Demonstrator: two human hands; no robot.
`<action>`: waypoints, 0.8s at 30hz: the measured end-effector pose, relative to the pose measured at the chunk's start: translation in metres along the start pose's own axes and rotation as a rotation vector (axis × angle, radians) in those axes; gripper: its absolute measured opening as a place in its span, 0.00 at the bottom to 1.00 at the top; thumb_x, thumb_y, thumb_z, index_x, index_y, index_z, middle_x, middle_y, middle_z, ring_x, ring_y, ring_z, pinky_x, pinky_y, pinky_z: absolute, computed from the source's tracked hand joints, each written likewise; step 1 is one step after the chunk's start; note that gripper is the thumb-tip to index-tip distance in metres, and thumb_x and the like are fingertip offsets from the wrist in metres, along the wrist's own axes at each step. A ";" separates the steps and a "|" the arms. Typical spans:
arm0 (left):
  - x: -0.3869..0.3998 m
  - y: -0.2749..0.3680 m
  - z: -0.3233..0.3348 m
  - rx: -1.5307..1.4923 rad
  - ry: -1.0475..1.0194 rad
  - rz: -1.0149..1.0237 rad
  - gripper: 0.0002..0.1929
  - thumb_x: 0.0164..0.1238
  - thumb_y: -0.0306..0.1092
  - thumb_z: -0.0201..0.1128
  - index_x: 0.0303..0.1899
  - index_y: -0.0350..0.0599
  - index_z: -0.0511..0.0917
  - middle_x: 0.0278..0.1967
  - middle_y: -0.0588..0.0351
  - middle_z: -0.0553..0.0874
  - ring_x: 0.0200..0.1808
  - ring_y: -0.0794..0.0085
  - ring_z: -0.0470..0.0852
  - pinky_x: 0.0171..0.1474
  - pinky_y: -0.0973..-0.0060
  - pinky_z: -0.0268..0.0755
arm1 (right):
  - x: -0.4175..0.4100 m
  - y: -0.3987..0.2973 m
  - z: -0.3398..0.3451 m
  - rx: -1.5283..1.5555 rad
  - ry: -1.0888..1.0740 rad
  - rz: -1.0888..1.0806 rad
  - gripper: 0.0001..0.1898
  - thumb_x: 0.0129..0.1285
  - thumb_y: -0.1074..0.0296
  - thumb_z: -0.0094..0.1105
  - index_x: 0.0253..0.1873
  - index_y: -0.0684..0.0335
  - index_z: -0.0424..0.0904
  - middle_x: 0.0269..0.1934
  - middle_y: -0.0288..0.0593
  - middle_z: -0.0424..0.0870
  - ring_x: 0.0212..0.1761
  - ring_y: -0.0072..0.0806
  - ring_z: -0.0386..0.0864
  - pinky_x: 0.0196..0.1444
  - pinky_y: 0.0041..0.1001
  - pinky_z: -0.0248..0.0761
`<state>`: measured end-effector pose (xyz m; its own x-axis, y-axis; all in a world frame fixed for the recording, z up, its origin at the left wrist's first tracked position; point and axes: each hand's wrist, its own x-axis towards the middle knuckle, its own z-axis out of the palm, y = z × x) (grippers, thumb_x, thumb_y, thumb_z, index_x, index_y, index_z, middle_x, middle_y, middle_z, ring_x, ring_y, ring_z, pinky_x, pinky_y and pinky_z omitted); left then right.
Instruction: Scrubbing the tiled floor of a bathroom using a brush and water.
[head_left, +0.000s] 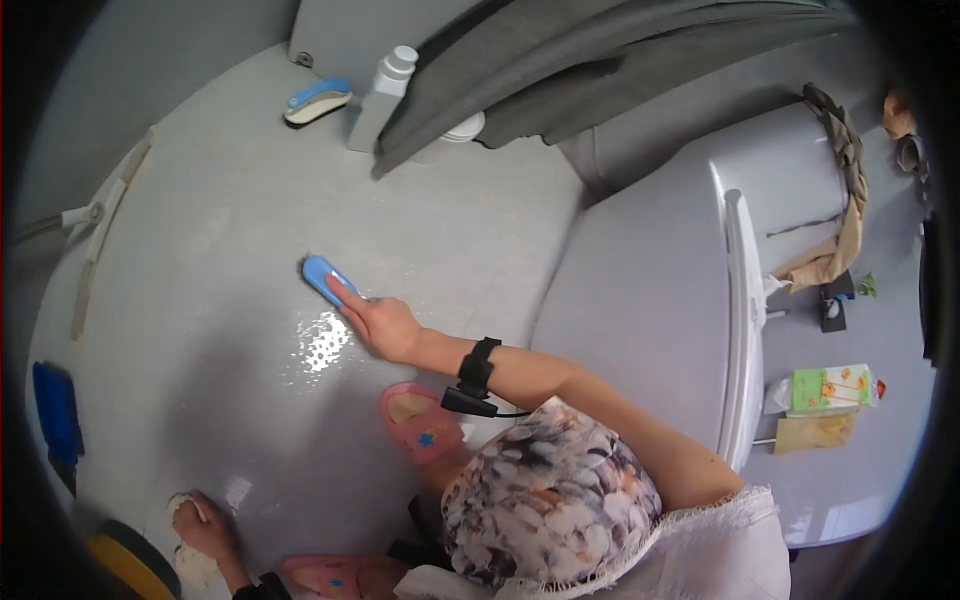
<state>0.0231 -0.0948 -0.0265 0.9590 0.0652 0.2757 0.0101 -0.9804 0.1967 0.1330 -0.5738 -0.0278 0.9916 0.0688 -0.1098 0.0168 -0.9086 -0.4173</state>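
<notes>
My right hand (386, 326) grips a blue-backed scrub brush (319, 275), with a finger stretched along its back. The brush lies against the wet pale floor (247, 217), its bristles mostly hidden beneath it. Down at the lower left, my left hand (202, 525) is closed on a whitish cloth (193, 564), which is partly covered by the fingers. Shiny water streaks show on the floor beside the brush. A black strap (477, 367) with a small black device goes round my right forearm.
A blue-and-cream brush (319, 103), a white bottle (382, 101) and a white-lidded tub (465, 127) stand beneath a grey curtain (585, 82). Left are a mop or squeegee (105, 225) and a blue plastic object (56, 412). A white fixture (637, 300) rises right; pink slippers (420, 424) are below.
</notes>
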 end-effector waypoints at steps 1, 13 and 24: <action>0.001 -0.004 -0.004 -0.054 -0.124 -0.070 0.19 0.68 0.33 0.56 0.17 0.37 0.65 0.18 0.47 0.69 0.25 0.53 0.69 0.32 0.62 0.61 | 0.002 -0.002 0.002 -0.035 -0.014 -0.047 0.28 0.70 0.61 0.42 0.72 0.48 0.48 0.21 0.57 0.77 0.21 0.52 0.76 0.27 0.47 0.71; 0.054 0.013 -0.110 -0.255 -1.092 -0.259 0.20 0.69 0.40 0.59 0.57 0.40 0.74 0.54 0.45 0.78 0.55 0.60 0.77 0.54 0.72 0.70 | -0.010 0.210 -0.143 -0.185 0.273 0.959 0.17 0.69 0.61 0.39 0.55 0.60 0.73 0.35 0.59 0.82 0.38 0.54 0.81 0.40 0.46 0.75; 0.035 -0.022 -0.084 -0.217 -1.307 -0.371 0.32 0.69 0.38 0.56 0.70 0.40 0.53 0.62 0.39 0.68 0.62 0.54 0.68 0.63 0.65 0.61 | -0.024 0.293 -0.168 -0.285 0.371 0.892 0.25 0.71 0.58 0.38 0.71 0.50 0.53 0.33 0.63 0.81 0.34 0.57 0.80 0.40 0.48 0.72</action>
<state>0.0331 -0.0549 0.0580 0.4771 -0.0250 -0.8785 0.3935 -0.8877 0.2389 0.1360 -0.9104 0.0038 0.6334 -0.7732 0.0309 -0.7693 -0.6335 -0.0831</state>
